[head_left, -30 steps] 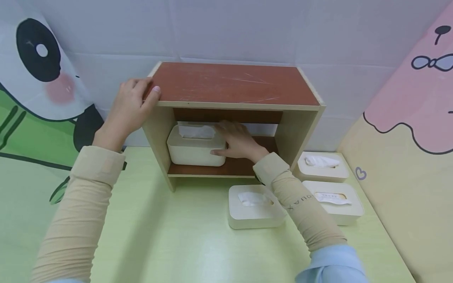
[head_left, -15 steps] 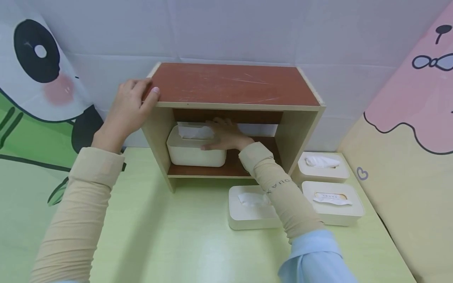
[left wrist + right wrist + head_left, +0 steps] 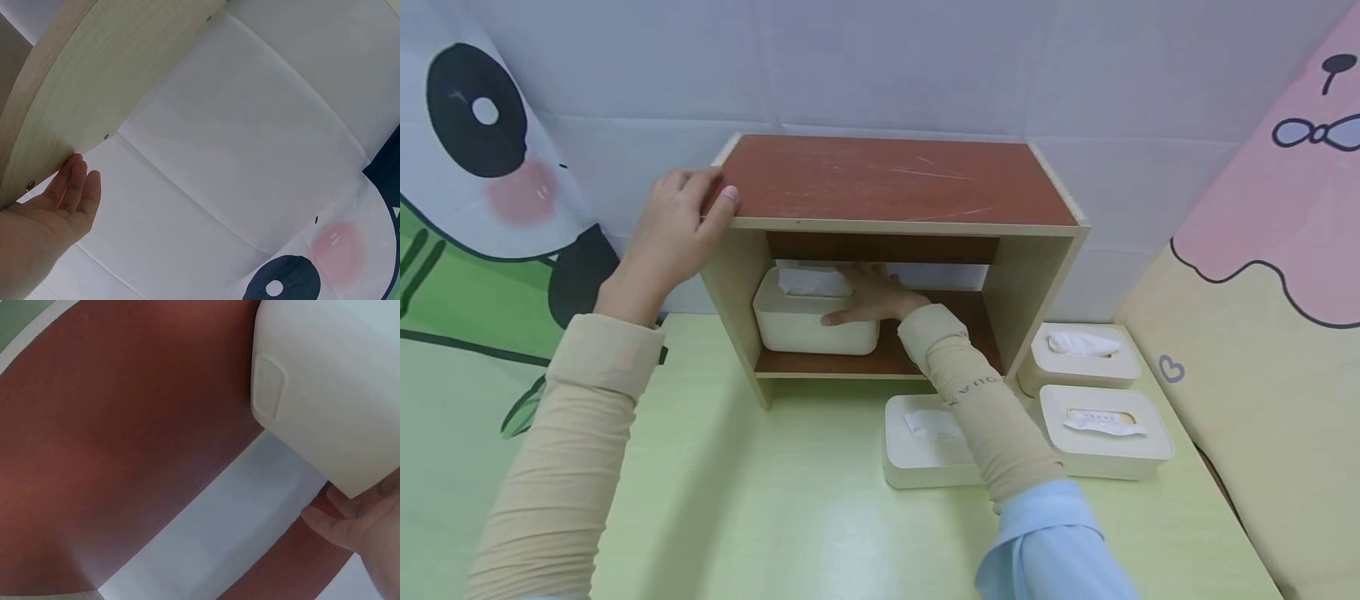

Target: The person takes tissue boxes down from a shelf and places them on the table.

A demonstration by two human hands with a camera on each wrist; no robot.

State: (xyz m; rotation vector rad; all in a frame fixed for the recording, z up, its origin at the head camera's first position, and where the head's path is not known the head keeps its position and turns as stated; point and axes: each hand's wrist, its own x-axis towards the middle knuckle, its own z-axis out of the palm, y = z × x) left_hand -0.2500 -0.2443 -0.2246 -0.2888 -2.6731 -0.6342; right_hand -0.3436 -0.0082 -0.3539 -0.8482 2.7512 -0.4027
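In the head view my left hand (image 3: 666,237) rests on the top left corner of a small wooden shelf (image 3: 887,183), thumb on the red-brown top. The left wrist view shows its fingers (image 3: 74,181) relaxed along the shelf's pale side panel. A cream tissue box (image 3: 812,327) stands inside the shelf, near its left wall. My right hand (image 3: 880,293) spreads over that box's right end, thumb across its front face and fingers over its top. In the right wrist view, fingers (image 3: 334,526) lie at the box's edge; part of that hand falls outside the frame.
On the pale green table (image 3: 820,500) stands one cream tissue box (image 3: 925,442) in front of the shelf, partly behind my right sleeve. Two others, a rear box (image 3: 1084,350) and a nearer box (image 3: 1105,429), sit right of the shelf. Printed cloth walls surround the table.
My right hand has moved left, further over the tissue box inside the shelf, and the right arm has followed. The left hand keeps its place on the shelf; that box barely shifts.
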